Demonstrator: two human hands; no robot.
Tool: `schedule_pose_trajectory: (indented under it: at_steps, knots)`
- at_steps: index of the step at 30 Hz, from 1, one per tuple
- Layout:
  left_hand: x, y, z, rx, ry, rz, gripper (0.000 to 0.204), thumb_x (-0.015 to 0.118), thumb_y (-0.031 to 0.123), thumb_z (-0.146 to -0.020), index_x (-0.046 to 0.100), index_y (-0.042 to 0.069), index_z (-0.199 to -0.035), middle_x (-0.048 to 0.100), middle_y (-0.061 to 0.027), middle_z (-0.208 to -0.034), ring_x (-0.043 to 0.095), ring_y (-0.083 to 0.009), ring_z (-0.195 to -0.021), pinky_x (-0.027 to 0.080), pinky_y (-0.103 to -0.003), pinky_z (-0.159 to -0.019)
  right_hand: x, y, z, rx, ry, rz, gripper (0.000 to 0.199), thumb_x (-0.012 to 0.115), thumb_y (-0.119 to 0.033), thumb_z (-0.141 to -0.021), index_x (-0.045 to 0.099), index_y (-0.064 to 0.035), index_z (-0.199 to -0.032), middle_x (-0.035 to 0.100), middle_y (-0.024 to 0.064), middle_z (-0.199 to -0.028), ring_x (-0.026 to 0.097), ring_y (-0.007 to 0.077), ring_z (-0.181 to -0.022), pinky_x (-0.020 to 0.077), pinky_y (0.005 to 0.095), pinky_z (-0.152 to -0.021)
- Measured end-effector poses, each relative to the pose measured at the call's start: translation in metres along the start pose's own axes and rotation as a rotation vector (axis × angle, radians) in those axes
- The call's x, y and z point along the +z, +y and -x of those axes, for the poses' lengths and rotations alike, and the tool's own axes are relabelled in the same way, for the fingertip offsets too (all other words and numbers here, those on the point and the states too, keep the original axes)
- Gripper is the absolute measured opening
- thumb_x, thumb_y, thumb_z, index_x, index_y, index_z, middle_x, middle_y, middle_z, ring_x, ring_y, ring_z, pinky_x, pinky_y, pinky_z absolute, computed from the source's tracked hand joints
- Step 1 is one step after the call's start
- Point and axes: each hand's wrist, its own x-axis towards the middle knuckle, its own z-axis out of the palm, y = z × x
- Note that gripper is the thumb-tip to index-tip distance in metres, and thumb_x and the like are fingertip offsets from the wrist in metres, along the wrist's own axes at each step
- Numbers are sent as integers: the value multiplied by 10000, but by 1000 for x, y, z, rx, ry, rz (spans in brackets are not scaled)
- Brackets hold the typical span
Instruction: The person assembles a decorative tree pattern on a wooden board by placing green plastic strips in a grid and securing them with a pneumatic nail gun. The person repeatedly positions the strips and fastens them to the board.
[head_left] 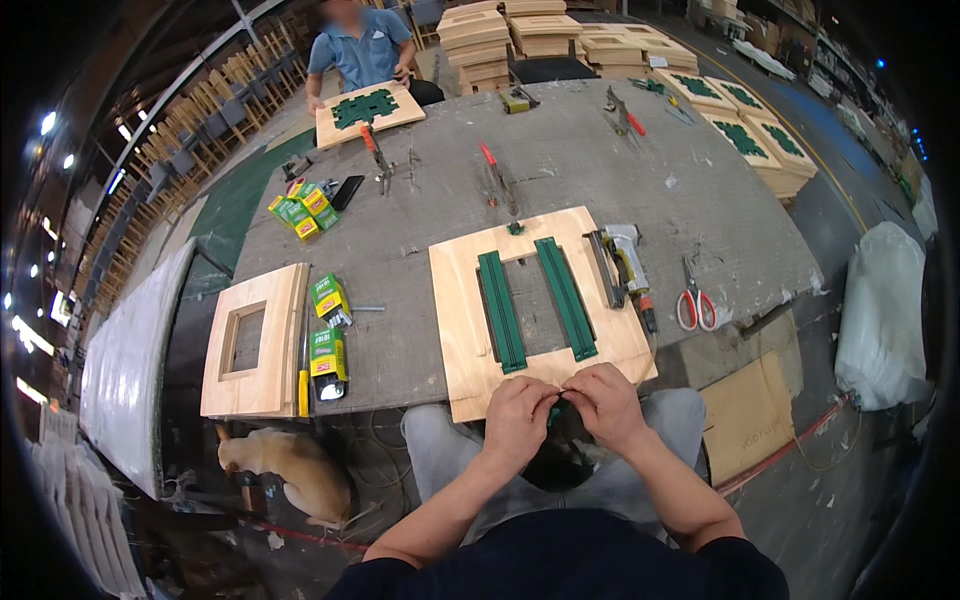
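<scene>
In front of me lies a pale wooden panel (462, 300) with a rectangular opening, its near edge over my lap. Two dark green webbing straps (503, 312) run lengthwise along the sides of the opening. At the panel's near edge my left hand (520, 418) and my right hand (607, 408) meet with pinched fingertips. Whatever they hold is small and mostly hidden; a bit of dark green shows just below them. On the panel's right side rests a pneumatic staple gun (625, 262), and a small green piece (515, 229) sits at its far edge.
Red-handled scissors (697, 308) lie right of the panel. Small green-yellow boxes (328, 350), a yellow-handled screwdriver (303, 392) and stacked wooden frames (222, 350) are at left. Opposite, a person (362, 50) holds a panel with green webbing. A dog (290, 470) lies below the table.
</scene>
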Motion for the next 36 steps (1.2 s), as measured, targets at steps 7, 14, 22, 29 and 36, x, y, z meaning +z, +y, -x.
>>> schedule_pose_trajectory:
  at_steps: [7,14,22,29,36]
  knots:
    - [4,-47,-49,-83,7,-39,151,724,95,-885,725,34,-1023,708,-120,-940,660,-329,-919,522,-433,-807,23,44,-68,93,-181,-79,66,660,-101,-907,644,-53,-950,630,148,-903,629,369,-896,509,458,-777]
    - [26,-144,-134,-85,10,-255,310,677,148,-939,664,24,-1222,701,-155,-1162,593,-389,-1175,471,-459,-1021,75,169,-196,338,-318,47,109,652,-105,-921,685,-24,-986,676,171,-954,665,357,-915,525,429,-817]
    - [39,-191,-170,44,-162,-502,508,613,275,-999,524,69,-1454,449,-107,-1563,349,-451,-1456,284,-561,-1205,126,200,-261,314,-353,325,99,683,-168,-915,731,-96,-962,660,137,-1076,622,340,-1088,512,457,-939]
    - [52,-195,-179,8,-294,-672,610,460,442,-1059,401,111,-1568,332,-65,-1654,226,-427,-1532,168,-600,-1243,122,203,-268,420,-372,277,118,713,-202,-902,731,-104,-963,681,112,-1074,650,324,-1061,526,455,-908]
    - [50,-190,-180,-42,-312,-717,661,426,476,-1058,329,118,-1604,292,-67,-1674,211,-416,-1540,155,-604,-1243,126,208,-275,470,-384,217,160,753,-229,-873,741,-96,-960,705,124,-1058,689,318,-987,540,441,-865]
